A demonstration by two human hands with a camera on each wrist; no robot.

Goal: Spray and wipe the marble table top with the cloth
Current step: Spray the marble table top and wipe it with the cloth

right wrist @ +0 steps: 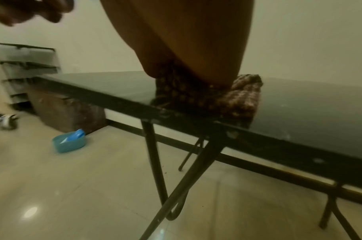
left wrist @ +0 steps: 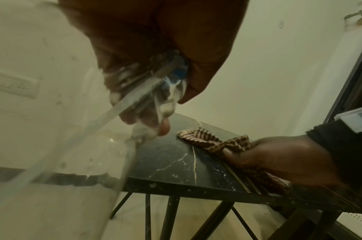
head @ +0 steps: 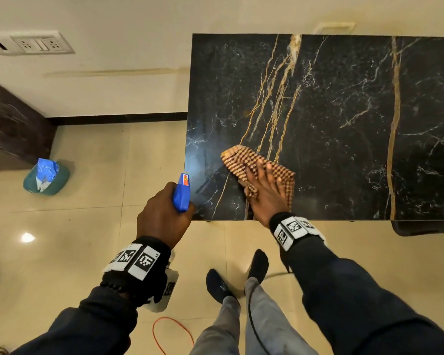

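Note:
The black marble table top (head: 344, 111) with gold veins fills the right of the head view. A brown checked cloth (head: 244, 160) lies near its front left corner. My right hand (head: 265, 187) presses flat on the cloth with straight fingers. Just off the table's left front corner, my left hand (head: 164, 213) grips a spray bottle by its blue trigger head (head: 182, 192), nozzle toward the table. The clear bottle body (left wrist: 52, 129) fills the left wrist view, where the cloth (left wrist: 198, 138) and right hand (left wrist: 278, 159) show on the table (left wrist: 171, 162). In the right wrist view the cloth (right wrist: 237, 97) bunches under my palm.
A teal tub (head: 46, 179) with blue plastic stands on the tiled floor to the left, beside a dark wooden cabinet (head: 13, 124). An orange cable (head: 172, 334) lies by my feet (head: 221, 285). The table stands on thin black metal legs (right wrist: 155, 162), against the wall.

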